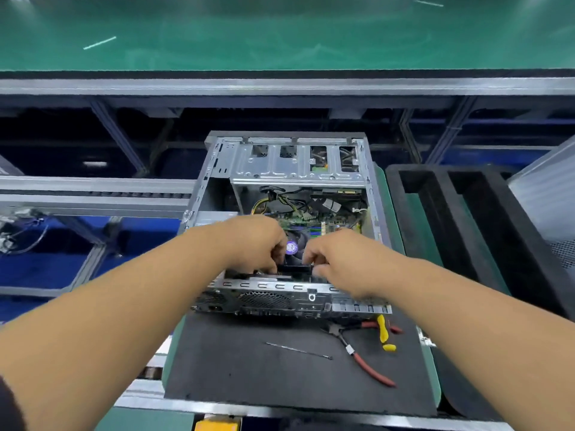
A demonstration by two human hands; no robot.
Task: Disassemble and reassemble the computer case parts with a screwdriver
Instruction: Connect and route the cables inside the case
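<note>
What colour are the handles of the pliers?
Red. The pliers lie on the dark mat, clear in the head view.

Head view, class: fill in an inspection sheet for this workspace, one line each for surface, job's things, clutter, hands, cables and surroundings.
Surface: dark foam mat on a green-edged pallet.
Job's things: open computer case lying on the mat, fan and board exposed; no screwdriver clearly seen.
Clutter: red-handled pliers, a thin metal rod and yellow pieces on the mat.
Hands: left hand and right hand both grip a black part beside the fan.
Cables: yellow and black wires bundled inside the case.
Surroundings: green conveyor belt beyond; black foam tray on the right.
</note>
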